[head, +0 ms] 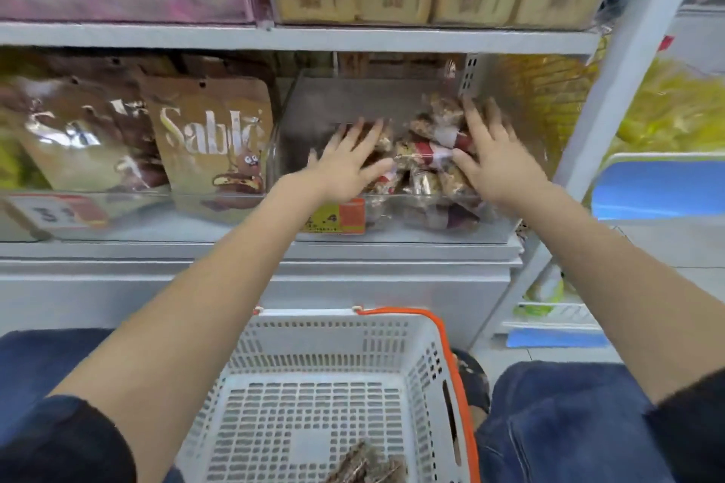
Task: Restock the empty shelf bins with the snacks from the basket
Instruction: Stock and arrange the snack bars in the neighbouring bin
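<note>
Nearest the camera, the basket [333, 404] holds a few snack packs [368, 469] at its near edge. Both grips, left hand [349, 161] and right hand [492, 161], are spread flat on snacks [427, 161] piled in the clear bin [392, 225], so the remaining packs lie below and behind both hands, about equally near

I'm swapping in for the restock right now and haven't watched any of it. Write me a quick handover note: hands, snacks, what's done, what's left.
Left hand: open, fingers spread, on the snack packets in the clear bin.
Right hand: open, fingers spread, against the right side of the same pile.
Done: a heap of packets sits in the bin's right half; its left half looks bare.
Left: a few packets remain at the basket's near edge; move them over. The basket sits between the knees, below the shelf.
</note>
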A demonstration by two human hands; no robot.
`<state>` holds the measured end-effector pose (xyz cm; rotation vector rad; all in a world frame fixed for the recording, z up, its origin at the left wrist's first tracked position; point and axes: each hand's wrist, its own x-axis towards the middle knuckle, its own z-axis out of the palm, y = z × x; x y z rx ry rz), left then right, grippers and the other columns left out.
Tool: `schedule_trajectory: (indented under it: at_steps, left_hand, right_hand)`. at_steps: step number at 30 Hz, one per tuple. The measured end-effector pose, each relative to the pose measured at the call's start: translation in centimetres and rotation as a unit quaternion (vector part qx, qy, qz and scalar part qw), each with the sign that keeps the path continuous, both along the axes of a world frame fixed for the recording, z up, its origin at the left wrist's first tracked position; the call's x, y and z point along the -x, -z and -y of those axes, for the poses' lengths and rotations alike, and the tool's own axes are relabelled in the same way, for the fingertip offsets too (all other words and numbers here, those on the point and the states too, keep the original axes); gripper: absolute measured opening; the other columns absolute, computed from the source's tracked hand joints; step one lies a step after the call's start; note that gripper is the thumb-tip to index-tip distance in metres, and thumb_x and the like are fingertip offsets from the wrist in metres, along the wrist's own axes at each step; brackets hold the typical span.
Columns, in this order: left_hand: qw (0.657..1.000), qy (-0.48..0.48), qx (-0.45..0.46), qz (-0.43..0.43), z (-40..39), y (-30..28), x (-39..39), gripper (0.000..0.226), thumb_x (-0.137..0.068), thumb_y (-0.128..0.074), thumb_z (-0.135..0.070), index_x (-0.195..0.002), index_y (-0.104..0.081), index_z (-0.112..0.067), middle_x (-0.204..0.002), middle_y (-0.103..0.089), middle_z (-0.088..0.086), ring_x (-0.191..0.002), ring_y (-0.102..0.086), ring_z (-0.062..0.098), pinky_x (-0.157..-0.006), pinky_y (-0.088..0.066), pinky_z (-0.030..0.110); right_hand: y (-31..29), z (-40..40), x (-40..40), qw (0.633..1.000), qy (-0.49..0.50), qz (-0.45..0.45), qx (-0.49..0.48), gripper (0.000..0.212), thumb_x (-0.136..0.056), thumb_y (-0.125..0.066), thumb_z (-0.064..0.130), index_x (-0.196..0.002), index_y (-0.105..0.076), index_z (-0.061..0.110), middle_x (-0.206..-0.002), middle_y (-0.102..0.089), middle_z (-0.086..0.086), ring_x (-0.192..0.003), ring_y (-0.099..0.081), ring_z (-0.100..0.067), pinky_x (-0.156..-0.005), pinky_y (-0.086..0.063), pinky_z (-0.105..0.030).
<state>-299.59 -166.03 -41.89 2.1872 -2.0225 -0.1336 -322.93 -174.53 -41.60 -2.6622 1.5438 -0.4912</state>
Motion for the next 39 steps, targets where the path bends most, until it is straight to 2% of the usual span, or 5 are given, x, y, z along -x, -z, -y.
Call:
schedule_trajectory:
  at_steps: [5,13,17,24,39]
  left_hand:
    - [0.997,-0.028,-0.026,-0.066,-0.3,0.5,0.1,0.067,-0.092,-0.020,-0.066,-0.148,0.008,-0.041,-0.159,0.013,-0.005,-0.145,0.014,0.021,-0.114,0.002,0.057]
    - [0.891,0.119,0.437,-0.036,-10.0,8.5,3.5,0.017,-0.087,-0.051,-0.010,-0.100,-0.060,-0.005,-0.104,-0.058,0.012,-0.097,-0.053,0.028,-0.081,-0.041,0.036]
    - [0.972,0.099,0.189,-0.096,-13.2,19.3,4.3,0.016,-0.086,-0.048,-0.018,-0.101,-0.051,-0.015,-0.099,-0.057,0.006,-0.092,-0.054,0.028,-0.074,-0.042,0.038]
    - [0.913,-0.006,-0.391,-0.119,-19.6,33.9,5.9,0.075,-0.087,-0.054,-0.055,-0.145,-0.026,-0.017,-0.146,-0.032,0.007,-0.132,-0.032,0.029,-0.104,-0.037,0.041]
    - [0.881,-0.061,-0.441,-0.162,-21.2,39.8,10.1,0.106,-0.064,-0.072,-0.064,-0.141,-0.021,-0.012,-0.139,-0.031,0.009,-0.123,-0.034,0.031,-0.099,-0.039,0.042]
  right_hand:
    - [-1.6,1.1,-1.2,0.996,0.031,-0.012,-0.080,0.066,-0.097,-0.029,0.055,-0.148,0.010,0.041,-0.160,0.008,-0.004,-0.147,0.006,-0.025,-0.117,-0.011,-0.050]
    - [8.1,-13.4,-0.3,0.931,-0.109,0.253,0.238,0.015,-0.086,-0.050,0.009,-0.101,-0.048,0.011,-0.090,-0.060,-0.011,-0.081,-0.050,-0.026,-0.069,-0.039,-0.034]
    - [18.7,-18.5,-0.5,0.987,-0.156,0.010,-0.042,0.030,-0.083,-0.057,0.011,-0.112,-0.050,0.018,-0.101,-0.057,-0.002,-0.087,-0.056,-0.021,-0.059,-0.038,-0.023]
    - [31.0,-22.6,1.3,0.811,-0.176,-0.257,-0.495,0.079,-0.090,-0.059,0.012,-0.150,-0.010,0.026,-0.153,-0.024,-0.012,-0.117,-0.052,-0.032,-0.083,-0.050,-0.040]
    - [35.7,-25.0,1.9,0.787,-0.021,-0.133,-0.602,0.028,-0.083,-0.062,0.012,-0.101,-0.043,0.021,-0.092,-0.052,0.002,-0.087,-0.051,-0.018,-0.054,-0.029,-0.014]
